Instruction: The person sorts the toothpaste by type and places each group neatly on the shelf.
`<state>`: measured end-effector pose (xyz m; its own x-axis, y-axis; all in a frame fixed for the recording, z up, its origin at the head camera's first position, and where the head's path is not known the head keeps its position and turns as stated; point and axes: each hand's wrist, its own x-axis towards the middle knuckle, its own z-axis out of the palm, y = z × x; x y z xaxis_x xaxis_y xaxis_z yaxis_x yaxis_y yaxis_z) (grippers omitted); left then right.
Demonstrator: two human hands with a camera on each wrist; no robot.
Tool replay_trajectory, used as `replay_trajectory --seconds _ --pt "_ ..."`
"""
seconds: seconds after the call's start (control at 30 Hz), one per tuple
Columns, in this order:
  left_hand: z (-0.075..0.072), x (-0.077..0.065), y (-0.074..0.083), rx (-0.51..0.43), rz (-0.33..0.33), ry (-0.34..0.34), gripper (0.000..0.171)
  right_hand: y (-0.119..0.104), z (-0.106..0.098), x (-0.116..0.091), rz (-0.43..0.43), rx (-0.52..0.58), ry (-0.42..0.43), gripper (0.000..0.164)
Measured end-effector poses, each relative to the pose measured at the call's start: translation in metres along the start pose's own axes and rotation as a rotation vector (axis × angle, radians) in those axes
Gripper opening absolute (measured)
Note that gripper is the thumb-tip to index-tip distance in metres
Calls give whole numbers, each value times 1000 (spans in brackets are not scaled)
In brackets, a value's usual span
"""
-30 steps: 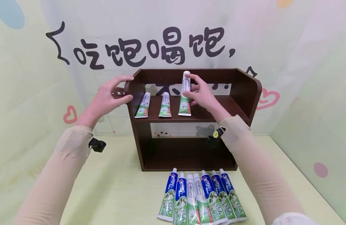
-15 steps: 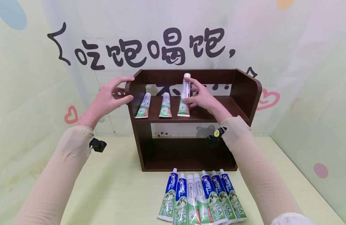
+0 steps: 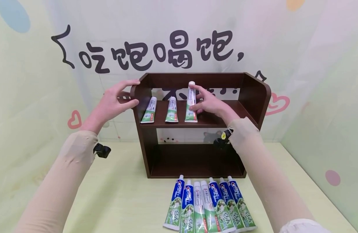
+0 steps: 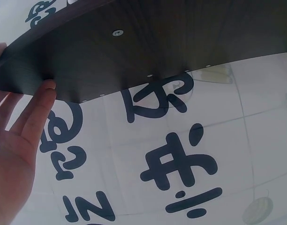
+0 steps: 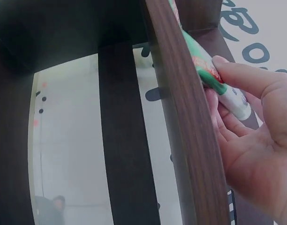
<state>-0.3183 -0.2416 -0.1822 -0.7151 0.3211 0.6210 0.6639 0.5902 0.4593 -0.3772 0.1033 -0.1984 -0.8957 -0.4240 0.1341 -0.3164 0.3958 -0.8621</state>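
Note:
My right hand point(image 3: 209, 103) pinches a white and green toothpaste tube point(image 3: 191, 97) between fingers and thumb. That tube leans, cap up, with its flat end near the front edge of the upper shelf. To its left, two matching toothpaste tubes point(image 3: 171, 110) point(image 3: 149, 110) lie cap-end back on the same board. My left hand point(image 3: 109, 103) grips the upper left side panel of the dark brown shelf point(image 3: 196, 125); in the left wrist view its fingertips point(image 4: 49, 85) touch the panel's outer face. The right wrist view shows the held tube point(image 5: 237, 103) beyond the shelf's front edge, partly hidden.
On the pale table point(image 3: 123, 194), in front of the shelf, several blue and green toothpaste tubes point(image 3: 174, 204) and two white and green ones point(image 3: 200, 204) lie in a row, caps toward the shelf. A wall with black lettering point(image 3: 179, 48) stands behind.
My right hand has come down a little with the tube, whose cap now sits lower and further back. The left hand stays on the side panel.

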Motion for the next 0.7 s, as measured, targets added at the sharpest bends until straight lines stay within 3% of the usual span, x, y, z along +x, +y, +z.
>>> replay_trajectory --seconds 0.5,0.7 --pt "0 -1 -3 0 6 13 60 7 -1 0 17 -116 -32 86" --pt "1 0 -2 2 3 10 59 9 -1 1 62 -130 -56 85"
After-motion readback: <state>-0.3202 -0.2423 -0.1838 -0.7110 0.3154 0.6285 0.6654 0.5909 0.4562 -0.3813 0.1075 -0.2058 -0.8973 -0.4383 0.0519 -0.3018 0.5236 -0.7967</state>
